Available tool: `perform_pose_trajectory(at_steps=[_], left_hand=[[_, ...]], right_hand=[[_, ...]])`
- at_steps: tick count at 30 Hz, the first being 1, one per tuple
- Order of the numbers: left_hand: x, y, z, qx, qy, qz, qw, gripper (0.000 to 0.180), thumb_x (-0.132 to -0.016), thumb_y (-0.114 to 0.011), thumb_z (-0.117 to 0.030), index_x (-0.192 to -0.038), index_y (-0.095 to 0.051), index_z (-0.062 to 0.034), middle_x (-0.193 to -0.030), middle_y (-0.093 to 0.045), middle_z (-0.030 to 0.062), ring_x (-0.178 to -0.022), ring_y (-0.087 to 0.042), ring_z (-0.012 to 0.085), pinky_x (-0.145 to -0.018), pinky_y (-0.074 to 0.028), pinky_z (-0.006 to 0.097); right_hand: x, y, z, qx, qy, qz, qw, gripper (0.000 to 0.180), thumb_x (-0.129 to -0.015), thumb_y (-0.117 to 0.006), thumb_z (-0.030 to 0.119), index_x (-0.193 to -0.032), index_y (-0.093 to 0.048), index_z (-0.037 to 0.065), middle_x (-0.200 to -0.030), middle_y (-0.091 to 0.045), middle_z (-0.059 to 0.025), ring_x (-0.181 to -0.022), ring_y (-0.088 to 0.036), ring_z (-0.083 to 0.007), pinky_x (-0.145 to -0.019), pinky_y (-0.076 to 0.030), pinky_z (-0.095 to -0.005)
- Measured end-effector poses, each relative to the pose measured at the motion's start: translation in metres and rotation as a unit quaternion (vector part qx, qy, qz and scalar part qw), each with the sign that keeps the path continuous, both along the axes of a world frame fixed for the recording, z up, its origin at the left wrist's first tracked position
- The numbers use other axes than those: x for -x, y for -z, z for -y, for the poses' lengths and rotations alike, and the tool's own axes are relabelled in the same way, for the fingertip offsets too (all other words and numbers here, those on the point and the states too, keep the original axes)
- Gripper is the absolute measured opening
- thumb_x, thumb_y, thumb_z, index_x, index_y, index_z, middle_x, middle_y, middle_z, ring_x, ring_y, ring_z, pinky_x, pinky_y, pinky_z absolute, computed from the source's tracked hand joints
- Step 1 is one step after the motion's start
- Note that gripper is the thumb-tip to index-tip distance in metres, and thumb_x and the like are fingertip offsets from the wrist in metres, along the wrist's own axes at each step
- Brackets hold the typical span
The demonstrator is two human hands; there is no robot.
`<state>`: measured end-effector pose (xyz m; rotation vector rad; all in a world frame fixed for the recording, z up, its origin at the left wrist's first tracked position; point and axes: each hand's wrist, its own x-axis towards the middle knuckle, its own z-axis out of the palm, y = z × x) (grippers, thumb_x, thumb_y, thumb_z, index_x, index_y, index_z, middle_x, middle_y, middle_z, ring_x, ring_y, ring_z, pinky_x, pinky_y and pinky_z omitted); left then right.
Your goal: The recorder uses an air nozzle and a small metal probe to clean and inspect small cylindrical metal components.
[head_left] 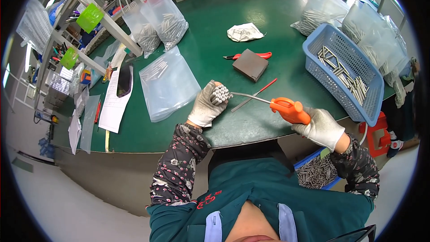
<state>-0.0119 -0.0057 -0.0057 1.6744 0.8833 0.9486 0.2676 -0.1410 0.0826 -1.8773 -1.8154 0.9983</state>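
Observation:
My left hand point(205, 105), in a pale work glove, is wrapped round a bundle of metal pins point(220, 94) whose ends face up and to the right. In my gloved right hand point(321, 127) is the handle of an orange air blow gun point(290, 110). Its long bent nozzle reaches left, with the tip close to the pin ends; whether it touches them I cannot tell. Just beyond the nozzle lie a thin file with a red handle point(268, 85), a brown block point(251, 65) and a red utility knife point(264, 55).
A blue plastic basket point(375, 105) with loose pins stands at the right. Clear bags of pins stand at the back left point(168, 22) and back right point(316, 15). A flat plastic bag point(172, 92) lies left, beside a phone point(125, 80) on paper. Below the table edge sits a bin of pins point(316, 172).

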Motion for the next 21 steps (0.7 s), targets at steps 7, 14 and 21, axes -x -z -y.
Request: perform_pose_trajectory(at_steps=[7,14,21], left_hand=[[0.001,0.000,0.000,0.005,-0.004,-0.004,1.000,0.042,-0.068,-0.065,0.011,-0.103,-0.047,-0.0051,-0.086,-0.054,-0.0018,-0.079,-0.055,0.0062,-0.072,-0.048,0.020],[0.002,0.000,0.000,-0.033,-0.014,-0.045,0.998,0.042,-0.069,-0.066,0.010,-0.103,-0.047,-0.0052,-0.084,-0.054,-0.0018,-0.079,-0.054,0.0062,-0.072,-0.047,0.020],[0.000,0.001,0.000,0.008,-0.014,0.006,1.000,0.041,-0.069,-0.065,0.010,-0.102,-0.047,-0.0060,-0.084,-0.054,-0.0018,-0.079,-0.054,0.0061,-0.072,-0.047,0.020]], right_hand=[[-0.003,0.006,-0.003,0.017,0.005,-0.012,1.000,0.043,-0.074,-0.065,0.034,-0.103,-0.061,0.002,-0.083,-0.063,-0.0220,-0.077,-0.061,-0.0373,-0.070,-0.048,-0.0401],[0.002,-0.004,-0.002,0.006,0.000,-0.024,1.000,0.042,-0.074,-0.065,0.032,-0.103,-0.061,0.001,-0.084,-0.063,-0.0221,-0.079,-0.062,-0.0367,-0.071,-0.048,-0.0398],[0.008,-0.008,-0.008,0.004,0.003,-0.026,1.000,0.041,-0.075,-0.065,0.032,-0.102,-0.061,0.001,-0.079,-0.064,-0.0197,-0.077,-0.062,-0.0350,-0.071,-0.048,-0.0382]])
